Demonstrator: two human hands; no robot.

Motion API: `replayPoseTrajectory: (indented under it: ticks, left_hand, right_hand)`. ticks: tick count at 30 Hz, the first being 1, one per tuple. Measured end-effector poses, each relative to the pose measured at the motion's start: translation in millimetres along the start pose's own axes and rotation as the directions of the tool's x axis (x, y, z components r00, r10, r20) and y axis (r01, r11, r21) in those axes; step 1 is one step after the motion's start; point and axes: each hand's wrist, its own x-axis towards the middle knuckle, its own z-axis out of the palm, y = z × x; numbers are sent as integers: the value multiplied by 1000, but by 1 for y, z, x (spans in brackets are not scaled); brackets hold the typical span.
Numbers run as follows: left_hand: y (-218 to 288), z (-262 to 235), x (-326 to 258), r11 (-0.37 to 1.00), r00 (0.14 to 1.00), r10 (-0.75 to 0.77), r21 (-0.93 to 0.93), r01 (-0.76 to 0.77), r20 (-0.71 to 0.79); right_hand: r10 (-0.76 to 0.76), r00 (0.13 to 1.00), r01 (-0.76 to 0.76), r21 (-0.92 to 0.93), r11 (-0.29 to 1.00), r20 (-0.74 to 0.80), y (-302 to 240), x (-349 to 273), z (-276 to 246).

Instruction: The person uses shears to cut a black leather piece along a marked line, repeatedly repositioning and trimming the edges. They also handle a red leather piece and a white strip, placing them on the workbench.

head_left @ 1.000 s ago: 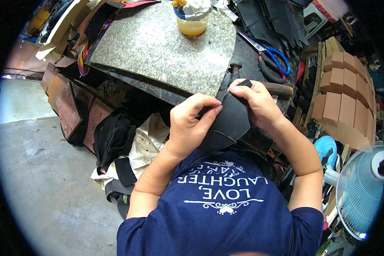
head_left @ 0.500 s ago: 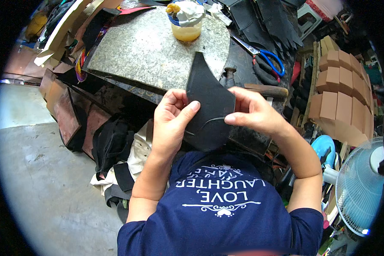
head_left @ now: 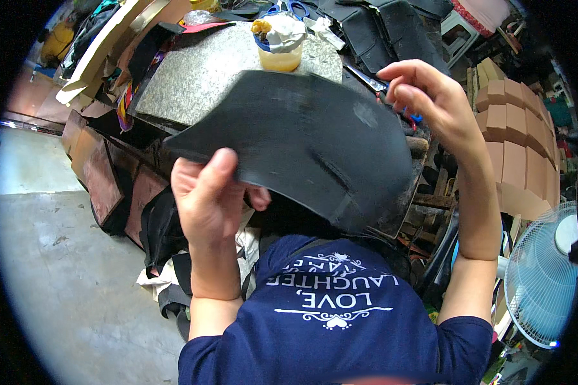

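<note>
The left hand (head_left: 205,199) kept its grip clamped on the black sheet (head_left: 321,141), raised before the stone slab (head_left: 189,86); the right hand's (head_left: 433,96) fingers were apart. Single-edge support risked sagging, or striking the tub (head_left: 280,61).

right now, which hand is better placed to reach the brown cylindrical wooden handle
Right hand, likely: it appears empty and nearer the wooden handle, while the left hand grips the broad, curved black sheet.

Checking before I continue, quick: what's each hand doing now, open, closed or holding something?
Left hand: closed on the edge of the black sheet.
Right hand: open, loosely curled, not gripping the sheet.
</note>
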Motion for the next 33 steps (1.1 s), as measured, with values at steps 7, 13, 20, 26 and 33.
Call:
replayPoseTrajectory:
  ticks: [7,13,20,26,33]
  left_hand:
    - [-32,-25,-9,982,964,-176,31,185,-199]
    - [-56,-41,-12,980,956,-200,-25,200,-214]
    - [-54,-39,-10,974,951,-221,2,227,-214]
    - [-58,-37,-11,977,948,-201,19,212,-247]
    - [-68,-31,-11,991,935,-106,36,126,-339]
  right_hand:
    - [134,983,-180,-738,650,-122,124,-18,-2]
    - [484,863,-478,-543,691,-145,129,-20,-26]
    - [535,843,-525,305,794,58,50,-62,6]
    - [353,732,-531,164,831,583,8,-91,68]
    - [378,727,-604,272,749,574,12,-88,85]
